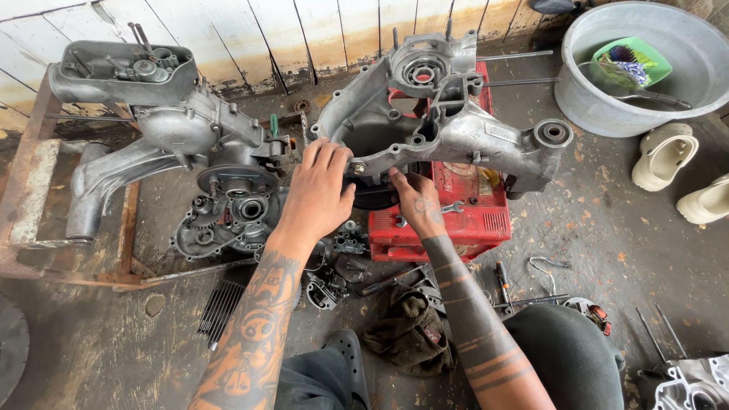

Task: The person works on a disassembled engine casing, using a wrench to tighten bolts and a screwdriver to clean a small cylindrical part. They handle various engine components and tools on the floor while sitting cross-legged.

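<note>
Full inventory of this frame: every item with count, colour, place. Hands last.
engine crankcase half: 1, silver, centre, resting on the toolbox
toolbox: 1, red, under that casing
second engine assembly: 1, silver-grey, left, on a rusty metal frame
basin: 1, grey, top right, green scoop inside
clogs: 2, cream, right edge
rag: 1, dirty brown, floor, bottom centre
small engine parts: several, dark grey, floor below the hands
casing piece: 1, silver, bottom right corner
plank wall: white, worn, top
left hand: on the casing's lower rim, holding nothing
right hand: fingers at the casing's underside; grip cannot be told
</note>
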